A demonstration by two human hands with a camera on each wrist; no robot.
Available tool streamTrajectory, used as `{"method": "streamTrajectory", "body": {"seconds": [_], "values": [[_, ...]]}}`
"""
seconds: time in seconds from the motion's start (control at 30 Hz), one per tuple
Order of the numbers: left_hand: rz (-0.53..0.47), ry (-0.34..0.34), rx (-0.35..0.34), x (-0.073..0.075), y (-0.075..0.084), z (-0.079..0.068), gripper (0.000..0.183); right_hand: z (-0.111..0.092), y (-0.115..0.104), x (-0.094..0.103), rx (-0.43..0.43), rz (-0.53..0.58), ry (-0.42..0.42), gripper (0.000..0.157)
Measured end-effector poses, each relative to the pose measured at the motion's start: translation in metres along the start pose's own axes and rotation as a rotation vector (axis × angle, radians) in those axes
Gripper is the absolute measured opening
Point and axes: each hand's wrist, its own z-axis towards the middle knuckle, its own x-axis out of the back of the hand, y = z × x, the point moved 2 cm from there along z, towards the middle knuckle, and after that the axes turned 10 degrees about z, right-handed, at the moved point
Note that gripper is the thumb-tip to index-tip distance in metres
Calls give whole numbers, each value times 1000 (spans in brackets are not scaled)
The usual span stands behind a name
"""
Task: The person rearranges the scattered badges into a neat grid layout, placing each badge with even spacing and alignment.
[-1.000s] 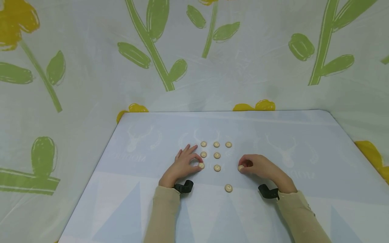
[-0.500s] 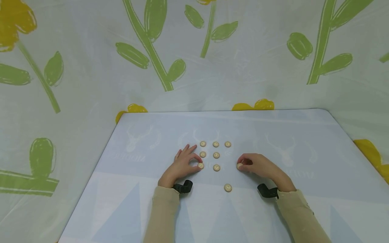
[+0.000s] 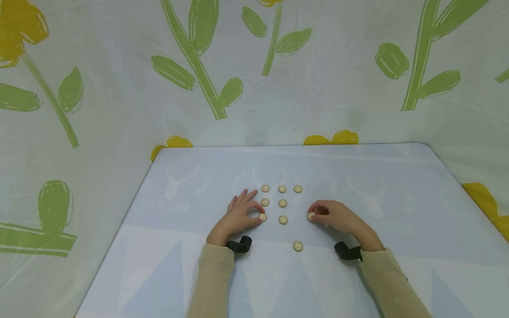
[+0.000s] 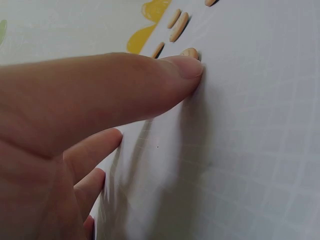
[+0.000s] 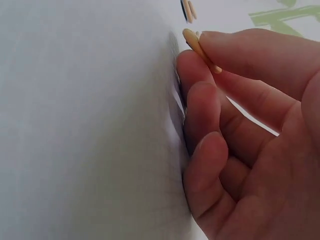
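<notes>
In the head view my left hand [image 3: 237,217] rests on the table, thumb and index finger pinching a small round wooden disc [image 3: 262,217] with dark marks on its face. The other left fingers spread away over the table. To the right, my right hand [image 3: 339,216] pinches another wooden disc [image 3: 311,216] between thumb and fingers. The right wrist view shows this disc [image 5: 196,44] edge-on and tilted, the remaining fingers curled against the table. Between the hands lies a disc [image 3: 283,219] that neither touches. In the left wrist view the thumb partly hides the pinched disc [image 4: 190,52].
Behind the hands, a back row of discs [image 3: 282,189] and a shorter row [image 3: 282,203] lie flat in a grid. One disc [image 3: 298,246] lies apart, nearer the person. The table [image 3: 397,176] has a pale printed cover; a flowered cloth [image 3: 119,88] hangs behind.
My right hand has slid slightly left with its disc, toward the grid. The left hand keeps its pinch in place, and the loose discs lie as before.
</notes>
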Motion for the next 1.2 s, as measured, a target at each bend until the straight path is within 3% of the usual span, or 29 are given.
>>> {"method": "streamTrajectory", "body": {"seconds": [0.7, 1.2], "values": [[-1, 2, 1, 0, -1, 0, 14, 9, -5, -8, -65, 0, 107, 17], [-4, 9, -5, 0, -2, 0, 15, 20, -7, -8, -57, 21, 108, 20]]}}
